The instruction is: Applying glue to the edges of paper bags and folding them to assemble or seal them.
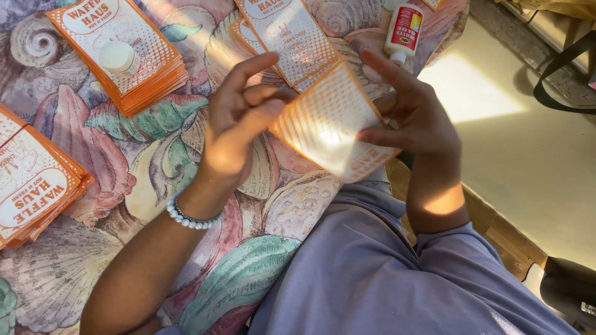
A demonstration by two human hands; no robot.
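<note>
- Far left of the held card: a fanned stack of orange-and-white cards (34,186) lying flat on the shell-patterned cloth (143,167), well apart from both hands.
- Up and left of the held card: a second stack of orange cards (133,59), with a small white round cap (119,57) sitting on top; also well apart from the hands.
- Just left of the held card: left hand (239,121), wrist ringed by a pale beaded bracelet (189,217). Fingers half curled, fingertips pressed onto the card's left edge, index finger raised above it; pinching the card rather than spread flat.
- Centre: the held card (332,124), orange-dotted, lifted off the cloth and tilted, long axis running from upper left down to lower right. Lies between the two hands, touching both; neither hand clearly nearer.
- Above the held card: more orange cards (285,31) lying on the cloth, their lower edge close behind the held one; touching or not, cannot tell.
- Just right of the held card: right hand (416,115), thumb and fingers closed on the card's right edge, index finger stretched upward.
- Up and right of the held card: a white glue bottle (403,28) with a red label, lying near the right index fingertip, apart from it.
- Below the held card: lap in grey-violet cloth (372,267).
</note>
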